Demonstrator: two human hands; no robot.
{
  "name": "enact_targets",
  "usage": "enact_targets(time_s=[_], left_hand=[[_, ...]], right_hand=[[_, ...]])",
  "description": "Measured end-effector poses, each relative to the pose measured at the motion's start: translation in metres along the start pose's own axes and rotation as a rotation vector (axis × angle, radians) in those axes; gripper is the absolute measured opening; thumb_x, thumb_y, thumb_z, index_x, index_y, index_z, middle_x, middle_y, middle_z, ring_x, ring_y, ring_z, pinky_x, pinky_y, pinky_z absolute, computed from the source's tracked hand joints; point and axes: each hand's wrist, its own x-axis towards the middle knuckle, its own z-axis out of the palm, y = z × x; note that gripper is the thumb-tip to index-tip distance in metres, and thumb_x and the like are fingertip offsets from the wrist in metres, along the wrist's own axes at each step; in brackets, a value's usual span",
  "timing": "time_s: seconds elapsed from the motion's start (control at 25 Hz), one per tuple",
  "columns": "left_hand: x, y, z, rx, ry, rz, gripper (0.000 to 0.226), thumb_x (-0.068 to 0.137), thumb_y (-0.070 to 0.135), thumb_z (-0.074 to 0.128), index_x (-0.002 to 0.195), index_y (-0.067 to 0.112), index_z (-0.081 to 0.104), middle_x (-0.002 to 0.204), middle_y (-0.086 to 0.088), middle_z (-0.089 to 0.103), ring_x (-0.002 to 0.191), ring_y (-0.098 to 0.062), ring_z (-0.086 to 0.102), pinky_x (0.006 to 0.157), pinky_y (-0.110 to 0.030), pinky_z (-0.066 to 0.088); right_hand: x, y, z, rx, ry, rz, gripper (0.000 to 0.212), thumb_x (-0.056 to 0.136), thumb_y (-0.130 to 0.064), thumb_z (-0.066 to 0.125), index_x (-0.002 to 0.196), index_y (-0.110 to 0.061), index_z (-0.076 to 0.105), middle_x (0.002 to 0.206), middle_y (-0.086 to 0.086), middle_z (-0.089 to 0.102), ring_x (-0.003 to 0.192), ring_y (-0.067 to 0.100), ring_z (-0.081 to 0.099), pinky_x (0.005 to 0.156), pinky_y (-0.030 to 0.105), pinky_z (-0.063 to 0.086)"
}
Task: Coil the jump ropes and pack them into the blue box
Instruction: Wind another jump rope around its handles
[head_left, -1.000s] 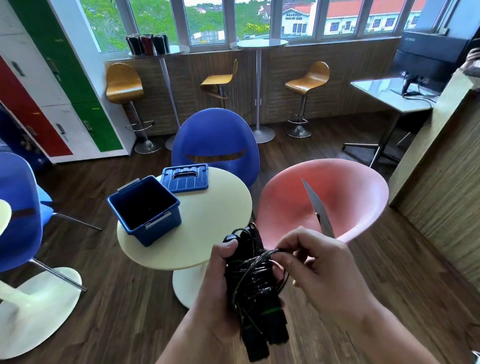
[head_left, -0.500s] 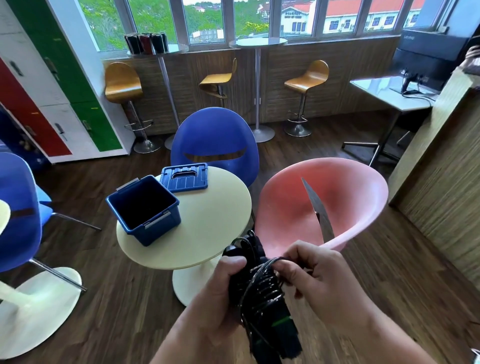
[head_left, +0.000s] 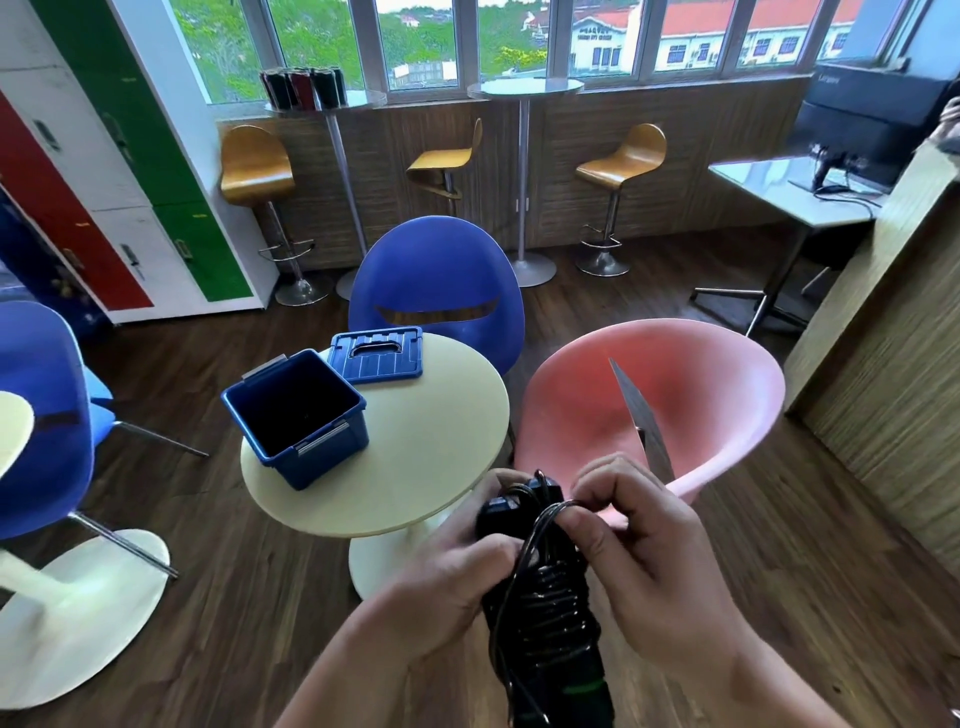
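While the jump ropes (head_left: 545, 597) are gripped in the curled left hand (head_left: 457, 577) and a cord loop is pinched by the right hand (head_left: 660, 566), well to the near right of the blue box (head_left: 322, 462), the wrap is best drawn snug and its end tucked under a turn. That box is set open on the table (head_left: 431, 452), its lid (head_left: 376, 356) just behind it; no writing can be read on either.
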Motion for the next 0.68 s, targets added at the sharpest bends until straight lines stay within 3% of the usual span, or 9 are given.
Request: enact_targets(time_s=[0.12,0.24,0.32,0.4,0.48,0.52,0.6,0.64,0.68], left_hand=[[-0.002,0.006,-0.001,0.037,-0.002,-0.036,0.028,0.079,0.001,0.049,0.105,0.006,0.059,0.078,-0.005,0.053,0.066,-0.014,0.049,0.058,-0.026,0.041],[-0.001,0.007,-0.003,0.121,0.04,-0.035,0.032,0.077,0.006,0.05,0.098,0.017,0.073,0.08,-0.006,0.058,0.071,-0.015,0.051,0.064,-0.03,0.041],[-0.001,0.004,-0.003,0.117,0.083,-0.053,0.034,0.074,0.012,0.054,0.098,0.017,0.078,0.083,-0.008,0.061,0.075,-0.017,0.053,0.067,-0.032,0.042],[0.002,-0.003,0.003,0.013,0.159,-0.063,0.034,0.072,0.012,0.054,0.098,0.008,0.077,0.081,-0.011,0.061,0.071,-0.017,0.055,0.065,-0.031,0.042],[0.008,-0.01,0.014,-0.267,0.217,-0.07,0.027,0.072,0.017,0.064,0.094,0.004,0.073,0.082,-0.014,0.056,0.073,-0.021,0.054,0.069,-0.035,0.042],[0.012,-0.012,0.019,-0.297,0.237,-0.049,0.03,0.073,0.028,0.073,0.092,0.005,0.071,0.083,-0.015,0.057,0.077,-0.023,0.055,0.075,-0.037,0.043],[0.015,-0.011,0.016,-0.167,0.244,-0.009,0.068,0.057,0.055,0.089,0.088,0.0,0.064,0.077,-0.016,0.059,0.074,-0.026,0.057,0.072,-0.03,0.05],[0.017,-0.007,0.012,-0.156,0.232,-0.028,0.079,0.047,0.054,0.094,0.089,-0.003,0.056,0.074,-0.014,0.058,0.07,-0.025,0.056,0.064,-0.025,0.051],[0.015,-0.007,0.007,-0.136,0.175,-0.011,0.073,0.05,0.042,0.093,0.094,0.0,0.051,0.074,-0.012,0.057,0.067,-0.024,0.055,0.059,-0.025,0.051]], right_hand=[[-0.004,0.003,0.006,-0.031,0.002,-0.045,0.01,0.093,-0.012,0.064,0.094,-0.021,0.061,0.108,-0.007,0.069,0.095,0.02,0.07,0.063,0.041,0.056],[-0.006,0.006,0.005,-0.101,-0.014,-0.049,0.027,0.093,-0.017,0.065,0.117,-0.031,0.063,0.105,-0.012,0.071,0.089,0.014,0.071,0.066,0.033,0.059],[-0.003,0.008,0.003,-0.205,-0.05,-0.129,0.025,0.096,-0.019,0.063,0.119,-0.02,0.07,0.105,-0.012,0.069,0.091,0.01,0.07,0.073,0.025,0.057],[0.003,0.008,0.004,-0.253,-0.051,-0.167,0.023,0.098,-0.019,0.06,0.115,-0.013,0.074,0.102,-0.007,0.068,0.092,0.008,0.069,0.077,0.021,0.054],[0.009,0.01,0.006,-0.23,-0.027,-0.157,0.023,0.098,-0.02,0.059,0.113,-0.012,0.075,0.099,-0.007,0.069,0.092,0.008,0.07,0.078,0.021,0.054],[0.011,0.011,0.007,-0.208,-0.019,-0.144,0.023,0.098,-0.02,0.059,0.112,-0.012,0.076,0.098,-0.007,0.07,0.091,0.008,0.07,0.078,0.021,0.054],[0.013,0.012,0.004,-0.155,-0.023,-0.098,0.021,0.098,-0.023,0.062,0.11,-0.015,0.077,0.097,-0.009,0.071,0.089,0.011,0.071,0.075,0.023,0.054],[0.013,0.013,0.002,-0.142,-0.026,-0.066,0.018,0.098,-0.025,0.063,0.108,-0.019,0.077,0.095,-0.01,0.071,0.086,0.013,0.071,0.073,0.025,0.055],[0.014,0.013,0.0,-0.15,-0.031,-0.038,0.016,0.098,-0.029,0.064,0.105,-0.022,0.077,0.095,-0.011,0.072,0.085,0.013,0.071,0.072,0.027,0.055]])
